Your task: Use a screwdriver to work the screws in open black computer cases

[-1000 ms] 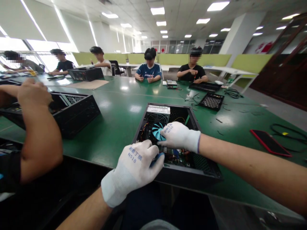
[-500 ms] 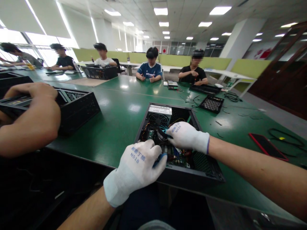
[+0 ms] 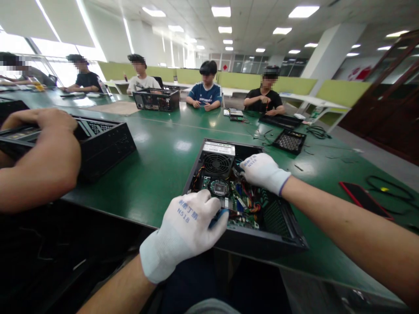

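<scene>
An open black computer case (image 3: pixel 265 246) lies on the green table in front of me, its insides facing up. In it are a power supply with a fan (image 3: pixel 216 163), a green motherboard (image 3: pixel 240 196) and a bare processor (image 3: pixel 220 188) in its socket. My right hand (image 3: pixel 263 173), in a white glove, is closed on a dark CPU cooler (image 3: pixel 239 169), mostly hidden by the fingers, beside the power supply. My gloved left hand (image 3: pixel 191 224) is curled over the near left edge of the case; its fingertips are hidden.
At my left a co-worker's arm (image 3: pixel 49 161) reaches into another black case (image 3: pixel 108 148). Several people sit across the table (image 3: pixel 157 165). To the right lie a black tray of small parts (image 3: pixel 290 141), a red-edged dark panel (image 3: pixel 363 199) and loose cables (image 3: pixel 317 132).
My right hand has lifted the cooler away from the processor, toward the far right of the case, baring the socket. My left hand stays put. Across the table, a case has shifted right.
</scene>
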Demonstrator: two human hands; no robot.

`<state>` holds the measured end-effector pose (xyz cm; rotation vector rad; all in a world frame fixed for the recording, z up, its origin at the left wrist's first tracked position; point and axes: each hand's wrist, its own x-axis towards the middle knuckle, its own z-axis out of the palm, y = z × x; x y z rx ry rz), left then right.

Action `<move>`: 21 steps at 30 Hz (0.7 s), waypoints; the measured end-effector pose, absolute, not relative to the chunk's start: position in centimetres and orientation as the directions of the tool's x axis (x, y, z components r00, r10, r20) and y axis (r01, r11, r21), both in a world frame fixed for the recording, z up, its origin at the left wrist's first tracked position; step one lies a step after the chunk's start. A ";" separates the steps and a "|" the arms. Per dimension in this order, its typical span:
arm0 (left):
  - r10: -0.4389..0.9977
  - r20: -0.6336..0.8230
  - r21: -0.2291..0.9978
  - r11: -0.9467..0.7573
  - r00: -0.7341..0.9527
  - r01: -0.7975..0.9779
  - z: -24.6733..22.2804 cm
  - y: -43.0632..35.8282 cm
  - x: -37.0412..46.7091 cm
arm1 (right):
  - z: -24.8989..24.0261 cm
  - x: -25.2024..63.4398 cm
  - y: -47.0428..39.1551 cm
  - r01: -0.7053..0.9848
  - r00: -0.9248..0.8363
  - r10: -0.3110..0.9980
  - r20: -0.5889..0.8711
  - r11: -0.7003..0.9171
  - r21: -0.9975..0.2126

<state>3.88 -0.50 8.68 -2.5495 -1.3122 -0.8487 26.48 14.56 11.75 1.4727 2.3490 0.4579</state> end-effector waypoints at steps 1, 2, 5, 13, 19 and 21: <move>0.706 0.542 0.122 -0.602 0.455 0.789 8.7 -0.5 3.9 | 11.6 26.4 15.3 0.799 -0.405 0.906 -0.120 0.415 0.436; 0.712 0.537 0.126 -0.598 0.452 0.792 8.6 -0.5 3.9 | 11.4 26.5 15.9 0.798 -0.399 0.907 -0.131 0.414 0.437; 0.729 0.524 0.135 -0.583 0.442 0.801 8.6 -0.5 3.9 | 11.1 26.7 17.2 0.796 -0.390 0.912 -0.128 0.404 0.450; 0.743 0.501 0.136 -0.575 0.445 0.807 8.5 -0.5 3.8 | 11.1 28.7 15.5 0.785 -0.448 0.894 -0.029 0.408 0.466; 0.778 0.458 0.151 -0.545 0.431 0.825 8.8 -0.5 4.0 | 11.3 29.7 12.7 0.833 -0.487 0.863 0.133 0.414 0.368; 0.791 0.435 0.162 -0.539 0.431 0.826 9.0 -0.5 4.0 | 11.1 29.9 12.2 0.856 -0.473 0.865 0.167 0.406 0.319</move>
